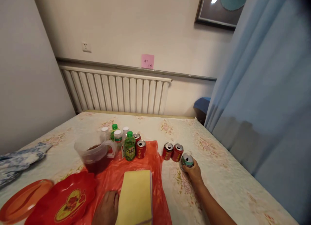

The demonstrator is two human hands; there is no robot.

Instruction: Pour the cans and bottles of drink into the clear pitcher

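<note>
My right hand (194,173) is wrapped round a green and silver drink can (187,162), which stands upright with its opening showing on top. Just left of it are two red drink cans (173,152), side by side. My left hand (107,207) rests on a red plastic sheet (116,176) with its fingers curled together, beside a yellow pad (136,197). Nothing shows in that hand. Farther back, a green-capped bottle (130,148) stands near another red can (141,149), with several small white-capped bottles (118,139) behind.
A clear plastic jug (89,152) of dark liquid stands left of the bottles. At the front left lie a red scalloped tray (82,186) and an orange lid (26,199). Patterned cloth (21,160) lies at the left. A blue curtain (262,105) hangs on the right; a radiator (116,90) is behind.
</note>
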